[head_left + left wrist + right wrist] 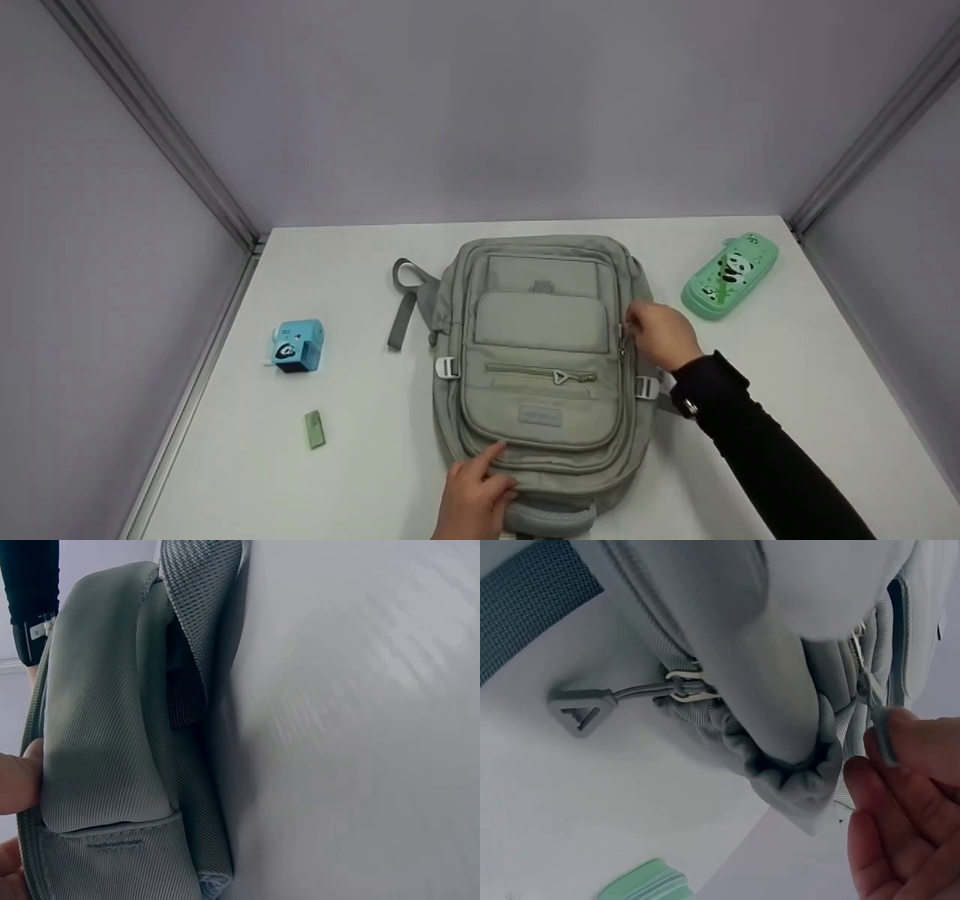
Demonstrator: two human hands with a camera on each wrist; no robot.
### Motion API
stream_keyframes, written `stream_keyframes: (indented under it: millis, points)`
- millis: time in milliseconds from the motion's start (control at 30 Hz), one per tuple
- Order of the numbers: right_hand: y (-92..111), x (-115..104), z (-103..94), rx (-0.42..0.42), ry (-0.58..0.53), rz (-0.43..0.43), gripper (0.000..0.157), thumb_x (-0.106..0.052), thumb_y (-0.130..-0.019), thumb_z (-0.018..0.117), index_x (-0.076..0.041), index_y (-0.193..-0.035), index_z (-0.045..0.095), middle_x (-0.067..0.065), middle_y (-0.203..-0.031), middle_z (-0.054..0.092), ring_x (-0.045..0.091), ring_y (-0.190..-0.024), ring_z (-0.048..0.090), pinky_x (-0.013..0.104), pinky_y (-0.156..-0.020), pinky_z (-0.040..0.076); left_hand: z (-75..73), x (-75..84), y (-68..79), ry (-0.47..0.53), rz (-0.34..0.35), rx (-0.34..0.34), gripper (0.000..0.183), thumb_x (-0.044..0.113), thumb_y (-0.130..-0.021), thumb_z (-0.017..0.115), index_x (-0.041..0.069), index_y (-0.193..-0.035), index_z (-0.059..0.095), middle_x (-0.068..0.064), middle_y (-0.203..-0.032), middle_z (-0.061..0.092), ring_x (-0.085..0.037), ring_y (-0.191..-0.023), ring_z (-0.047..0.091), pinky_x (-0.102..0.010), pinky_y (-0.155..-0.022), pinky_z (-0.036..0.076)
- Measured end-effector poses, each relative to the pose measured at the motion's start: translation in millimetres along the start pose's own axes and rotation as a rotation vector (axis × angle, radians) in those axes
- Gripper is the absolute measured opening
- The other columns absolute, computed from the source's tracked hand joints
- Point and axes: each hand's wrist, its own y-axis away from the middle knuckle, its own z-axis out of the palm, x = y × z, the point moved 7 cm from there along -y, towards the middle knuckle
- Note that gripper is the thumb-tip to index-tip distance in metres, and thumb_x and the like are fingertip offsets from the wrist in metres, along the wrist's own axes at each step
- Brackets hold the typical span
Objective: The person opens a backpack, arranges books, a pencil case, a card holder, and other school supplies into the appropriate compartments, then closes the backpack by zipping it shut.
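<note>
A grey-green backpack (540,322) lies flat on the white table, front side up, its carry handle (551,519) toward me. At its right side my right hand (664,334) pinches a zipper pull (885,739) between thumb and fingertips, seen closely in the right wrist view. My left hand (474,495) rests on the backpack's near end beside the handle, with the index finger stretched onto the front. In the left wrist view, its fingers (19,784) touch the bag's edge near a zipper seam. Another zipper pull (581,711) hangs loose.
A green panda pencil case (731,276) lies at the back right. On the left stand a blue panda box-shaped sharpener (300,345) and, nearer, a small green block (315,430) like an eraser. A grey strap (402,322) sticks out left. Grey panels enclose the table.
</note>
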Motion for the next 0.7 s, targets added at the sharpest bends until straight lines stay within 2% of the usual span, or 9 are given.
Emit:
stream_keyframes:
  millis: [300,533,700]
  points:
    - [33.5,-21.6,-15.4,0.059,0.042,-0.122,0.015,0.007,-0.085,0.066,-0.005,-0.079,0.059,0.011,-0.071,0.063,0.026,-0.064,0.062,0.040,-0.060,0.048,1.0,-0.9,-1.1,0.020,-0.037,-0.023,0.017,0.014,-0.070,0.086,0.022,-0.076,0.072,-0.001,-0.098,0.067,-0.007,-0.070,0.060,-0.021,-0.065,0.037]
    - [65.0,-42.5,-7.8,0.077,0.057,-0.161,0.019,0.007,-0.081,0.072,-0.006,-0.077,0.060,0.007,-0.071,0.061,0.022,-0.065,0.061,0.035,-0.060,0.049,2.9,-1.2,-2.1,-0.019,-0.026,-0.001,0.016,0.015,-0.070,0.085,0.022,-0.074,0.071,0.006,-0.086,0.059,-0.005,-0.069,0.056,-0.020,-0.066,0.034]
    - [84.1,-53.9,-5.0,0.131,0.103,-0.184,0.021,0.008,-0.078,0.075,-0.007,-0.076,0.060,0.006,-0.070,0.062,0.023,-0.065,0.062,0.037,-0.060,0.049,4.1,-0.5,-2.1,-0.018,-0.027,0.007,0.019,0.012,-0.069,0.085,0.022,-0.074,0.070,0.005,-0.088,0.060,-0.006,-0.071,0.057,-0.022,-0.067,0.032]
